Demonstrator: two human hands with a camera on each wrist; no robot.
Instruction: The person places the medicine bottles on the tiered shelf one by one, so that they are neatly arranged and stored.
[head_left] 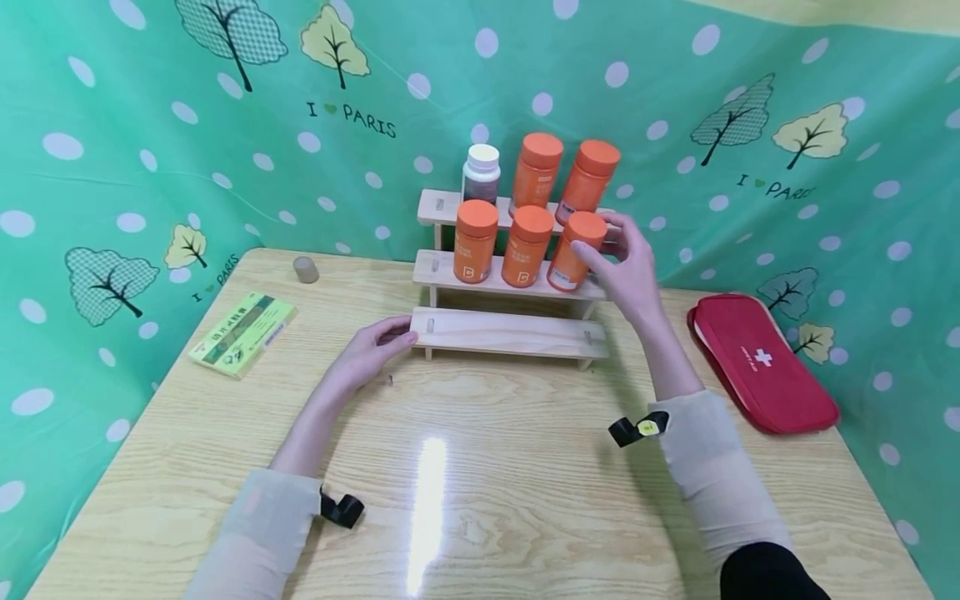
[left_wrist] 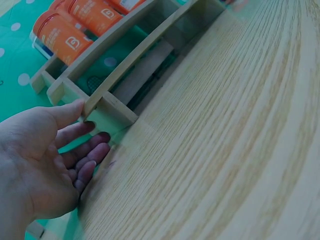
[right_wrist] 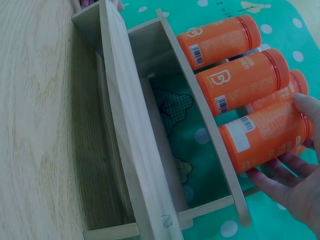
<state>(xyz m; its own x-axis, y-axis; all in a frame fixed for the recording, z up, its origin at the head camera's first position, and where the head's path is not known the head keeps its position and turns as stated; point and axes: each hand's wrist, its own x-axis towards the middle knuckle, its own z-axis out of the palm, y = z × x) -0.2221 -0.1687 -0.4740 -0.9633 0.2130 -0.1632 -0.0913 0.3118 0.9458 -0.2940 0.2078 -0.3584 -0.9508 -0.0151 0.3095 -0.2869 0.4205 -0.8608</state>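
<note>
My right hand (head_left: 628, 271) grips an orange bottle (head_left: 572, 258) at the right end of the middle step of a wooden three-step rack (head_left: 510, 332). In the right wrist view that bottle (right_wrist: 267, 135) stands on the step's board, thumb on one side and fingers round the other. My left hand (head_left: 371, 354) pinches the left end of the lowest step; the left wrist view shows the thumb at the board's corner and the fingers (left_wrist: 92, 150) beneath. Two more orange bottles, one in the middle (head_left: 527, 250) and one at the left (head_left: 474, 246), share the middle step.
On the top step stand a white-capped bottle (head_left: 482, 173) and two orange bottles (head_left: 537, 171). A red first aid pouch (head_left: 761, 362) lies at the right, a green and yellow box (head_left: 243, 335) at the left. Near the back edge sits a small grey cylinder (head_left: 306, 269). A green curtain (head_left: 337, 167) hangs behind.
</note>
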